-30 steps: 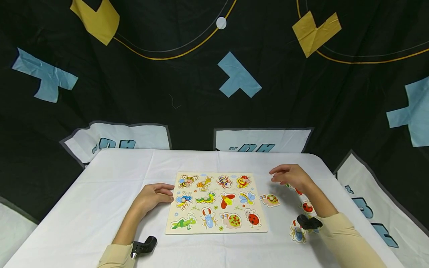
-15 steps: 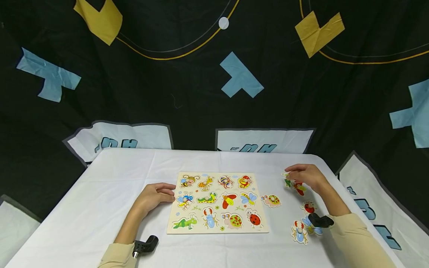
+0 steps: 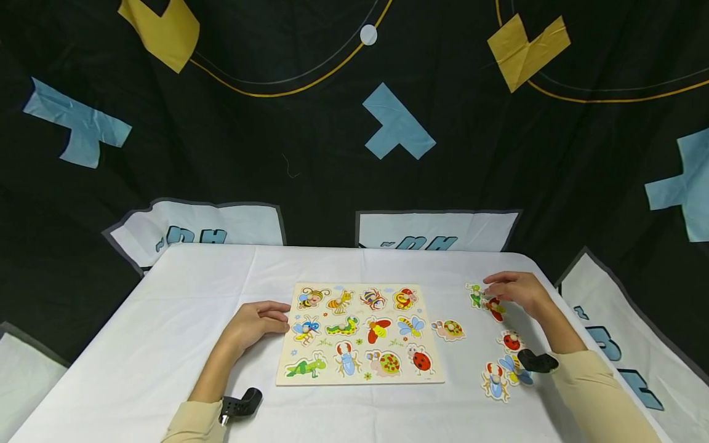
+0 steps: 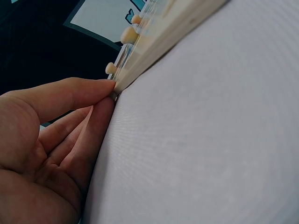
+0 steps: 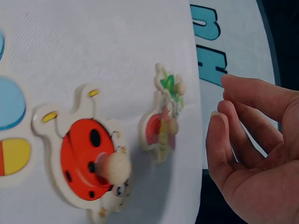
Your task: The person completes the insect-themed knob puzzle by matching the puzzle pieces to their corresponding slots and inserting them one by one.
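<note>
A wooden peg puzzle board (image 3: 332, 381) with printed insects lies mid-table. Against its left edge rest the thumb and fingertips of my left hand (image 3: 247, 326); in the left wrist view the thumb (image 4: 74, 93) meets the board's side. My right hand (image 3: 520, 291), fingers loosely bent with nothing between them, hovers beside a green grasshopper piece (image 3: 474, 296) and a red-winged fly piece (image 3: 495, 309). Closer to me are a ladybug piece (image 3: 510, 341), its round knob large in the right wrist view, a blue-winged piece (image 3: 516, 370) and a stag beetle piece (image 3: 495, 382).
A snail piece (image 3: 448, 330) lies just off the board's right edge. White cloth (image 3: 194, 307) covers the table, whose right edge runs close past my right hand. Behind the table hangs a black curtain (image 3: 310, 166) with blue and yellow shapes.
My right hand has moved right, from the gap by the board's upper right corner to the far pieces, uncovering the grasshopper and fly pieces. My left hand has stayed at the board.
</note>
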The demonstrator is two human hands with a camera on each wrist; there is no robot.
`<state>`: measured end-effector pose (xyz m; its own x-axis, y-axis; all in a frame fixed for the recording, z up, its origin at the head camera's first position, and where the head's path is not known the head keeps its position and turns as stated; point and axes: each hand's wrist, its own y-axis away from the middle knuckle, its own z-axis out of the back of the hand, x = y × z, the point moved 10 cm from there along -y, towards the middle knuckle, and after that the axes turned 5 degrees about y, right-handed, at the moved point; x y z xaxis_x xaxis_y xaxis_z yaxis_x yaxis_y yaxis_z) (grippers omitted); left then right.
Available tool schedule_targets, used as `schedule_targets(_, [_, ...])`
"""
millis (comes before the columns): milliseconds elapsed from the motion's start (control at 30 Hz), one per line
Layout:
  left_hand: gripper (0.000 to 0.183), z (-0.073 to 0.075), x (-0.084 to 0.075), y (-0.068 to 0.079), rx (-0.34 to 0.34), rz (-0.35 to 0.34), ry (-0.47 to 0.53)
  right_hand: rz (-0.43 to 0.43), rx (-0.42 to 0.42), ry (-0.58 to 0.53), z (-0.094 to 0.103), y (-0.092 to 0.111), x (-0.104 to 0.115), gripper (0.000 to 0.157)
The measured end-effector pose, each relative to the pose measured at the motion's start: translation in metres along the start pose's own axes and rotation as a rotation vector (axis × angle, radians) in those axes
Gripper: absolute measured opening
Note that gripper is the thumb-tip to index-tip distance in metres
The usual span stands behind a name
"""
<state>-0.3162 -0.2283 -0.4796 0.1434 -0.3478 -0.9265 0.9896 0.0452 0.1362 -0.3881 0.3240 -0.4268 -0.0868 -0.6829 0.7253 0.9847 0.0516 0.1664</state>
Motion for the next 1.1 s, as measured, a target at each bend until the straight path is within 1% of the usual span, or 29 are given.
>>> schedule_targets(167, [0.05,0.0,0.0,0.0,-0.001,-0.002,0.004,-0.04,-0.002,-0.017,-0.001,-0.002,-0.015,0.043])
schedule_targets(367, [0.051,-0.001,0.0,0.0,0.004,-0.009,0.016,-0.102,-0.013,-0.005,-0.002,-0.002,-0.033,0.043])
schedule_targets(500, [0.051,0.0,-0.001,0.0,0.005,-0.008,0.023,-0.125,-0.008,-0.009,-0.003,-0.003,-0.041,0.044])
schedule_targets(700, [0.05,-0.001,-0.002,0.0,0.01,-0.013,0.038,-0.12,-0.007,-0.029,-0.005,-0.003,-0.047,0.044])
schedule_targets(967, [0.05,-0.001,-0.001,-0.001,0.01,-0.012,0.038,-0.081,0.004,-0.02,-0.009,0.0,-0.05,0.045])
schedule_targets(1100, [0.05,-0.001,-0.001,0.0,0.008,-0.008,0.034,-0.088,0.015,-0.029,-0.01,0.001,-0.051,0.043])
